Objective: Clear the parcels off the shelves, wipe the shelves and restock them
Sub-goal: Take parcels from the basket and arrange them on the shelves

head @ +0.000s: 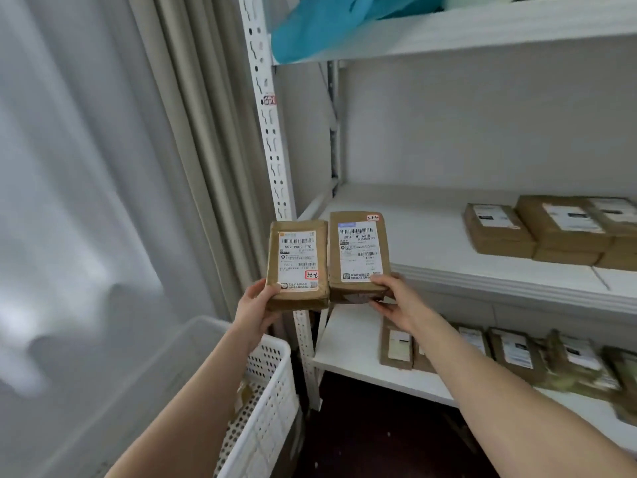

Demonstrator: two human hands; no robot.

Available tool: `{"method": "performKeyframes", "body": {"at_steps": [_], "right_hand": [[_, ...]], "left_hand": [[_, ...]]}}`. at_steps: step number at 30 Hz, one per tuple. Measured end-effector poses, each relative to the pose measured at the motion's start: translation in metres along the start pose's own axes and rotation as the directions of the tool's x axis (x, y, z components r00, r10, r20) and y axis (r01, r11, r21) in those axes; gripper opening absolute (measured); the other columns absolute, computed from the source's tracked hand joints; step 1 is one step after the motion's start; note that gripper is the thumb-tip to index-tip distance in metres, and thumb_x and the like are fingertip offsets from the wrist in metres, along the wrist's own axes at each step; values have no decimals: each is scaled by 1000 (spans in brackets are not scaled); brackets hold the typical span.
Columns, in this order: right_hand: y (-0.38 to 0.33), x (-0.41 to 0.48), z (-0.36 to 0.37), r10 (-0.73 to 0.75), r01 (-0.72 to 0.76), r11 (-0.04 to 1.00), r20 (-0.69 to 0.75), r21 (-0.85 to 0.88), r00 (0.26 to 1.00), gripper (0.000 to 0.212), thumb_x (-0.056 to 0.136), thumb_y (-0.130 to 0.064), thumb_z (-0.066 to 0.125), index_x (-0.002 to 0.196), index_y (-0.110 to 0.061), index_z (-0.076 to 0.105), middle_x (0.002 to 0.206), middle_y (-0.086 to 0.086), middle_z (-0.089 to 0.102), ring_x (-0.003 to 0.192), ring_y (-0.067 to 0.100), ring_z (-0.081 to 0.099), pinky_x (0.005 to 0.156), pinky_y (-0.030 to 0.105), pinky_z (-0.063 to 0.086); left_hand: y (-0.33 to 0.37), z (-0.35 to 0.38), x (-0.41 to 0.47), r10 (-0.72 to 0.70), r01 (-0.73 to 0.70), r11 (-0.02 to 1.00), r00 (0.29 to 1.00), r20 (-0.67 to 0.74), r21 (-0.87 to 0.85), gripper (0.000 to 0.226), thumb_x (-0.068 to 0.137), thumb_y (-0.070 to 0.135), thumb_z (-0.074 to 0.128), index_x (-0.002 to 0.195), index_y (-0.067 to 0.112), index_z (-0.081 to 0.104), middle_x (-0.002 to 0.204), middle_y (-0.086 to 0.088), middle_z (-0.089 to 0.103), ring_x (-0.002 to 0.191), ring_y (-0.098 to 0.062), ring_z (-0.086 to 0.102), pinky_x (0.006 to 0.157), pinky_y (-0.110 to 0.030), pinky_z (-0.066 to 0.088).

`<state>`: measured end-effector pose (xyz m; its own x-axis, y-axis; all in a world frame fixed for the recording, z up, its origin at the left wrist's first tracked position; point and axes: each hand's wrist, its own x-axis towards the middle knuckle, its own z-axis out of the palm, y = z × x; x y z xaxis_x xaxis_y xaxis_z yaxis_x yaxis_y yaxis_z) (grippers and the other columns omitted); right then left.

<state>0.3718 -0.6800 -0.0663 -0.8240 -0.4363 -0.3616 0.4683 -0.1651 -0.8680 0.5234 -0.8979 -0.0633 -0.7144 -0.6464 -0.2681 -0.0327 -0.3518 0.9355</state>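
Note:
My left hand (256, 305) grips the lower left corner of a brown cardboard parcel (297, 265) with a white label, held upright in front of the shelf post. My right hand (393, 298) holds a second, slightly taller brown parcel (358, 253) by its bottom edge, over the left front of the middle shelf (431, 243). The two parcels are side by side, almost touching. Further brown parcels (551, 229) lie stacked at the right of the middle shelf. Several more parcels (510, 353) lie on the lower shelf (344, 350).
A white perforated plastic basket (272, 384) stands at the lower left beside the rack, with some parcels inside. The white slotted shelf post (269, 132) rises behind my left hand. A blue bag (327, 25) sits on the top shelf. A curtain hangs at the left.

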Motion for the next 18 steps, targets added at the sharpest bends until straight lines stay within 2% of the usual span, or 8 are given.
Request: {"method": "performKeyframes", "body": {"at_steps": [3,6,8,10,12,16,18], "right_hand": [[-31,4,-30,-68,69,998,-80,5,994,34,82,-12,72,111,-15,55,108,10,63,102,20,59,75,33,59],[-64,12,-55,-118,119,993,-118,-1,986,30,82,-13,72,108,-16,56,109,11,64,103,22,61,68,30,59],[-83,23,-70,-135,135,991,-131,-5,982,30,83,-14,72,109,-16,57,110,12,64,105,24,61,75,34,59],[-99,37,-85,-147,145,989,-138,-25,979,33,83,-17,72,112,-15,57,112,12,63,106,25,61,80,37,59],[-114,50,-98,-159,146,985,-145,-97,977,36,84,-21,72,117,-16,56,111,11,64,103,24,62,85,40,58],[-140,73,-117,-189,130,947,-183,-294,965,32,88,-33,68,115,-18,57,93,-1,64,91,18,61,93,39,53],[-149,88,-121,-249,152,903,-200,-401,948,31,90,-38,65,114,-19,58,95,-4,64,86,16,58,90,38,50]], "left_hand": [[7,49,15,-3,2,1000,998,64,12,41,89,15,65,128,15,51,105,-7,66,91,-17,66,77,-32,56],[16,97,29,5,-7,1000,993,118,20,38,90,15,64,126,18,52,108,-7,65,91,-17,65,72,-30,54],[20,126,39,15,-18,1000,991,132,21,34,90,15,63,123,17,52,106,-7,65,92,-19,65,75,-32,55],[21,154,50,18,-22,999,989,148,29,36,91,17,63,125,16,51,110,-9,65,98,-21,64,90,-39,54],[20,178,64,11,-21,998,990,144,64,37,91,20,62,126,15,51,112,-9,64,102,-22,62,98,-42,49],[16,217,88,-11,-1,995,993,117,102,39,92,25,61,128,13,51,103,-6,64,95,-21,62,93,-38,50],[15,230,100,-20,9,993,995,95,114,36,93,27,60,125,14,52,103,-6,63,93,-21,62,91,-37,51]]}}
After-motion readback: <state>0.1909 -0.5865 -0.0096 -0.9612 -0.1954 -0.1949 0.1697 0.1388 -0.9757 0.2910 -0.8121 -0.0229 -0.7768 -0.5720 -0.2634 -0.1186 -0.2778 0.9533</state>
